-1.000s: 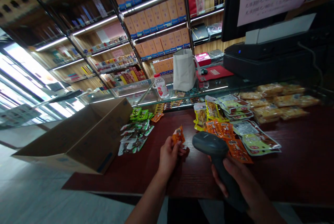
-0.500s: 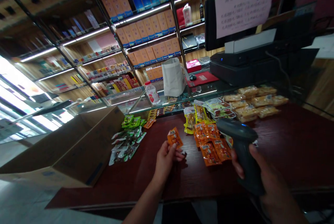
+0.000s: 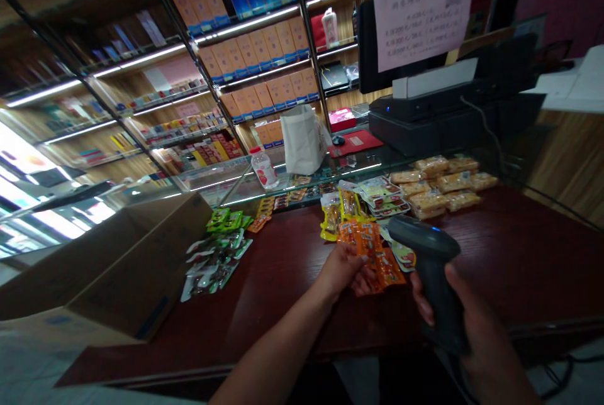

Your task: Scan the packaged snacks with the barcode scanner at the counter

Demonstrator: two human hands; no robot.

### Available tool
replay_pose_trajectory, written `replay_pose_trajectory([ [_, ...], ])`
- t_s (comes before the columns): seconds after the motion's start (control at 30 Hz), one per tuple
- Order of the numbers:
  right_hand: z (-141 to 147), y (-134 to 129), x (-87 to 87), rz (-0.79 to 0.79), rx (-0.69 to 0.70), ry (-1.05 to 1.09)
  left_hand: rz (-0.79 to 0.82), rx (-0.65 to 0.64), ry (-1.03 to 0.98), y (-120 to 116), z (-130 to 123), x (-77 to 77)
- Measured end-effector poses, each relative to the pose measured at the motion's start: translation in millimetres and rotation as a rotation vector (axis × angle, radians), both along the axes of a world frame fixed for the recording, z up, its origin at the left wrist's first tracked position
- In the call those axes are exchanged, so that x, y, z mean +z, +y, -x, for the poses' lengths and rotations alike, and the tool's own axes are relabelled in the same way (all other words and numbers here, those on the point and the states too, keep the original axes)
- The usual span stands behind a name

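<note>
My left hand [image 3: 346, 270] is at the orange packets [image 3: 372, 244] on the dark red tabletop [image 3: 283, 273], with thumb and fingers closed on an orange packet at the pile's left side. In my right hand [image 3: 467, 304] is a black handheld scanner [image 3: 429, 254], its head pointing left over the right edge of the orange pile. Yellow-edged packets [image 3: 331, 213] and white-green packets [image 3: 382, 194] lie behind the orange ones. Wrapped yellowish food packs [image 3: 429, 194] are stacked behind the scanner.
An open cardboard box [image 3: 108, 273] stands at the left, beside green packets [image 3: 226, 221] and silvery-green packets [image 3: 217, 263]. On the glass counter are a red-capped bottle [image 3: 264, 169] and a white bag [image 3: 302, 141]. A black monitor [image 3: 368, 46] stands behind at the right.
My left hand has moved right, from over the middle of the table to the orange pile, with its orange packet. My right hand still holds the scanner. The view has shifted slightly.
</note>
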State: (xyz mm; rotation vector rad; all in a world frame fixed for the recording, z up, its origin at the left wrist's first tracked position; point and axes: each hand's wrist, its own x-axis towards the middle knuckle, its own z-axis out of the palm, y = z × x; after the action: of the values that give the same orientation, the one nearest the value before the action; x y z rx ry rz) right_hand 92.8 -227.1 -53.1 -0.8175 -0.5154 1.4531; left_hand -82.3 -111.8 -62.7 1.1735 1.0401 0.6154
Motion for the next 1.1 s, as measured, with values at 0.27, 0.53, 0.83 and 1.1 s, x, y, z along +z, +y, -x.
replay_pose_trajectory([
  [0.27, -9, 7, -10.3, 0.021, -0.015, 0.071, -0.642, 0.211, 0.556, 10, 40, -5.0],
  [0.53, -5, 15, -14.0, 0.087, -0.004, 0.032, -0.918, 0.398, 1.142, 92, 153, -10.6],
  [0.83, 7, 20, -16.6, 0.231, -0.04, 0.006, -0.926, 0.527, 1.332, 155, 210, -17.7],
  [1.1, 9, 21, -18.6, 0.195, -0.004, 0.017, -1.015, 0.301, 1.338, 101, 180, -29.5],
])
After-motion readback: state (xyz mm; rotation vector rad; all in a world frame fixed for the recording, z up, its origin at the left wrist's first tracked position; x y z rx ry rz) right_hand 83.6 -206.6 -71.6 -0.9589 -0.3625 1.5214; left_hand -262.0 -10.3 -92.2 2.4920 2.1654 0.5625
